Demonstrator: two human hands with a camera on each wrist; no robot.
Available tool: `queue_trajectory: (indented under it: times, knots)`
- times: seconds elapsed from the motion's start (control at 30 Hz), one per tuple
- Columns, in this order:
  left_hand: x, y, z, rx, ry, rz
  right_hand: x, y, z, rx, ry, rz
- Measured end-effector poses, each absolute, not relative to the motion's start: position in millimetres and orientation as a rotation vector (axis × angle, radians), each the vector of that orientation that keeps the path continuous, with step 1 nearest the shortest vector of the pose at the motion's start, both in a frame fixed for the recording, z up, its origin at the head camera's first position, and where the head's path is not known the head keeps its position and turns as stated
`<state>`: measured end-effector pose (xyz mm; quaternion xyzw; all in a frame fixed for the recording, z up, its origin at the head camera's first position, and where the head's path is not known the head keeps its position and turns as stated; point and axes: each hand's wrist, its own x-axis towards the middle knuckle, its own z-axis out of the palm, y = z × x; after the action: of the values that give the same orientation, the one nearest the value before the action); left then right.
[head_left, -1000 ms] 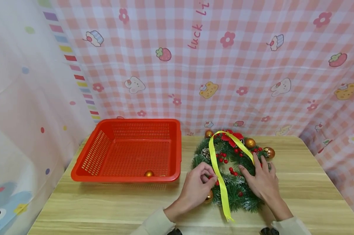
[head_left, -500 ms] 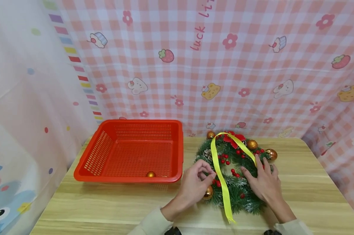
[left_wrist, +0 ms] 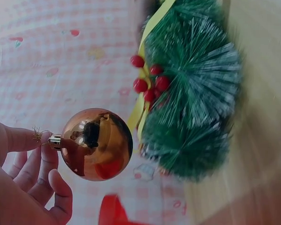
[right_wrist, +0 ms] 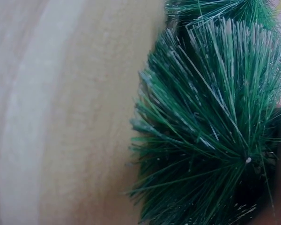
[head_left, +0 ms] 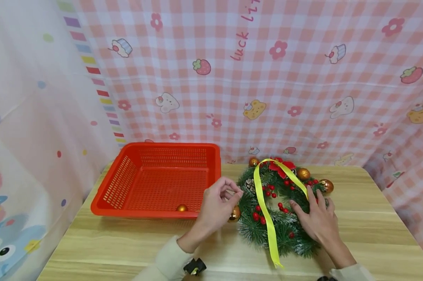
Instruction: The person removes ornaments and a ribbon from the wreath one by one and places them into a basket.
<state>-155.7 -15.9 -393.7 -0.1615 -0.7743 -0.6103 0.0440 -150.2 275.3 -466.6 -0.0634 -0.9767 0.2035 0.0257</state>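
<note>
By its thin gold string, my left hand [head_left: 213, 207] pinches a shiny copper-gold Christmas ball [left_wrist: 97, 144] between thumb and fingertip. The ball hangs beside the left edge of a green Christmas wreath [head_left: 250, 224], apart from it in the left wrist view. My right hand [head_left: 318, 221] rests on the wreath's right side with fingers spread. A yellow ribbon [head_left: 272, 238] loops over the wreath, one end trailing toward the front. Red berries [head_left: 258, 216], a red flower [head_left: 281, 167] and several gold balls decorate the wreath. The right wrist view shows only wreath needles [right_wrist: 215, 108] and table.
An orange-red plastic basket [head_left: 155, 214] stands to the left on the wooden table [head_left: 134, 246]. One gold ball [head_left: 182, 208] lies inside it, near the front wall. A checked cloth [head_left: 211, 78] hangs behind the table.
My left hand has moved left and slightly up, drawing the gold Christmas ball away from the wreath's lower left edge. My right hand stays on the wreath. The head view has shifted slightly.
</note>
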Motion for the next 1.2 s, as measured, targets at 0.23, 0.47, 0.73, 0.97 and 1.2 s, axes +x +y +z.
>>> queue_trajectory:
  times: [0.23,0.47,0.73,0.97,1.2]
  knots:
    - [-163,-34,-381,-0.449,-2.339,-1.798,-151,275,-466,-0.196,-3.017,0.623]
    - [-168,-49,-375,-0.445,-2.283,-1.743,-151,275,-466,-0.191,-3.019,0.616]
    - [-159,-64,-352,-0.368,-2.299,-1.708,-150,275,-467,-0.193,-3.032,0.619]
    - [-156,-77,-337,-0.314,-2.304,-1.688,-149,276,-467,-0.200,-3.040,0.618]
    - [-163,-90,-350,-0.253,-2.298,-1.654,-150,275,-468,-0.203,-3.043,0.615]
